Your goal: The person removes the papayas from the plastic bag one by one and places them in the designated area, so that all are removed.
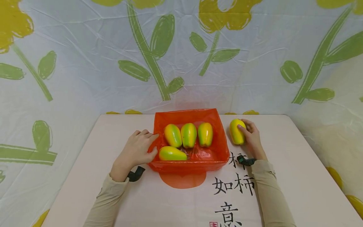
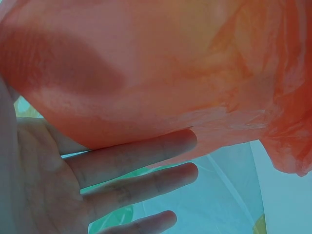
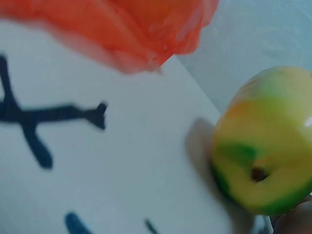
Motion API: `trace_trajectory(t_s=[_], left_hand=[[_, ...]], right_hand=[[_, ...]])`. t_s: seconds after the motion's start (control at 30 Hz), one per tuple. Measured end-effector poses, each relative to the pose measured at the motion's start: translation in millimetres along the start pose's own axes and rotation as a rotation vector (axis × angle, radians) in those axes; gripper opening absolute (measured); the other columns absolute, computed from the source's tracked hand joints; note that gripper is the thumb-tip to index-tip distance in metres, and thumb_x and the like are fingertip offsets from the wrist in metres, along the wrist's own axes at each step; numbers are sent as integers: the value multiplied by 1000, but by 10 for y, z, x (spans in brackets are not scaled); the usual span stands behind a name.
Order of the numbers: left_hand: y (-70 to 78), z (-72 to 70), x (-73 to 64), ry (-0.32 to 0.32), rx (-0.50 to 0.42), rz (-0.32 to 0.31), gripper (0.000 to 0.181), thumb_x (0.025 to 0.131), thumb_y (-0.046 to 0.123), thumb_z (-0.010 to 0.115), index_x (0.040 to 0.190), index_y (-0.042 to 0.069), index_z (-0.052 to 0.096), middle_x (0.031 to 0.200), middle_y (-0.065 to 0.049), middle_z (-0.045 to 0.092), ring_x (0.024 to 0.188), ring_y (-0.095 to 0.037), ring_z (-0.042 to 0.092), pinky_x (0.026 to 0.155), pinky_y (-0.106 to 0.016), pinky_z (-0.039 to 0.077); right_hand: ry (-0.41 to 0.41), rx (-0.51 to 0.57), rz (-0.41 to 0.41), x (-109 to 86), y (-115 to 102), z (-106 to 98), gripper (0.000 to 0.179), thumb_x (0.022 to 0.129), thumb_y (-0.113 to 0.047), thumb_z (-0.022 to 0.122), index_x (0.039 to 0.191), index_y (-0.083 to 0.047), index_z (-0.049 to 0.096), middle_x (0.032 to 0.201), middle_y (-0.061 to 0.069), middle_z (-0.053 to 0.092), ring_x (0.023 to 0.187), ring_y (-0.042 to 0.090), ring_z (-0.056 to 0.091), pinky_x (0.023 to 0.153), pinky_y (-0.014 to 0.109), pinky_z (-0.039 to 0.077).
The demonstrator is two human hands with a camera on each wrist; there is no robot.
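My left hand point(image 1: 139, 146) lies against the left wall of a red, see-through plastic box point(image 1: 195, 167). Its straight, spread fingers point(image 2: 141, 183) lie along the plastic in the left wrist view, where a dark shape shows through the wall. To the right of the box, my right hand point(image 1: 253, 137) grips a yellow-green mango point(image 1: 237, 131), thumb on its near side and fingers behind. The right wrist view shows this mango point(image 3: 265, 146) end-on with a dark stem spot, most of the hand hidden. Several similar mangoes point(image 1: 188, 135) sit inside the box.
A pale table point(image 1: 300, 176) carries black brush characters point(image 1: 233, 186) and a printed orange round point(image 1: 182, 181) partly under the box. Behind it hangs a white sheet point(image 1: 255, 72) with yellow flowers and green leaves. Dark bands circle both wrists.
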State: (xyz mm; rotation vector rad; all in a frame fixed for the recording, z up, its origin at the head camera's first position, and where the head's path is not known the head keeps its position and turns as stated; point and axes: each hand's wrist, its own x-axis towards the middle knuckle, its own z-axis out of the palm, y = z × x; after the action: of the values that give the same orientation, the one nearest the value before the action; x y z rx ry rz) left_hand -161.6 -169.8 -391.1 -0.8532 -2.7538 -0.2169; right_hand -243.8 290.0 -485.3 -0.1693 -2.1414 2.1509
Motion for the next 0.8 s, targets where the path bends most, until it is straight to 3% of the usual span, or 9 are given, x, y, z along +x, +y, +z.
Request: trace_trajectory(t_s=[0.13,0.23,0.33,0.43,0.57,0.8], left_hand=[[-1,5,1,2,-5,-1,45,83,25,59,120,3,70,106,-10,72,96,-27,59,85,-45,47],[-4,9,2,2,-6,0,45,83,25,59,120,3,70,106,-10,72,96,-27,59,85,-45,47],[-8,10,2,0,-5,-2,45,83,25,59,120,3,70,106,-10,72,96,-27,59,84,-45,47],[-11,9,-1,-4,-7,-4,45,83,25,59,120,3,70,107,-10,72,96,-27,59,84,-45,47],[-12,7,-4,-6,-7,-7,45,83,25,59,120,3,70,106,-10,72,96,-27,59,85,-45,47],[-8,1,-2,-6,-6,-4,45,83,25,59,120,3,70,106,-10,72,96,-27,59,84,-45,47]], right_hand=[[-1,-20,36,13,57,-30,56,96,-34,64,144,-14,45,147,3,45,123,15,42,101,21,36],[-48,-2,40,24,87,-64,58,96,-33,63,147,-12,43,148,4,41,128,18,39,108,24,32],[-145,-71,22,30,93,-120,65,98,-30,62,153,-12,34,156,8,32,138,25,30,119,39,19],[-267,-211,-23,26,98,-190,77,94,-22,67,157,-16,24,161,12,23,144,34,24,118,55,13],[-395,-287,-78,0,90,-217,94,84,-7,76,158,-19,19,162,14,21,145,37,21,116,61,12],[-397,-332,-79,-19,75,-199,98,81,-6,79,158,-18,19,160,17,24,143,38,24,115,62,14]])
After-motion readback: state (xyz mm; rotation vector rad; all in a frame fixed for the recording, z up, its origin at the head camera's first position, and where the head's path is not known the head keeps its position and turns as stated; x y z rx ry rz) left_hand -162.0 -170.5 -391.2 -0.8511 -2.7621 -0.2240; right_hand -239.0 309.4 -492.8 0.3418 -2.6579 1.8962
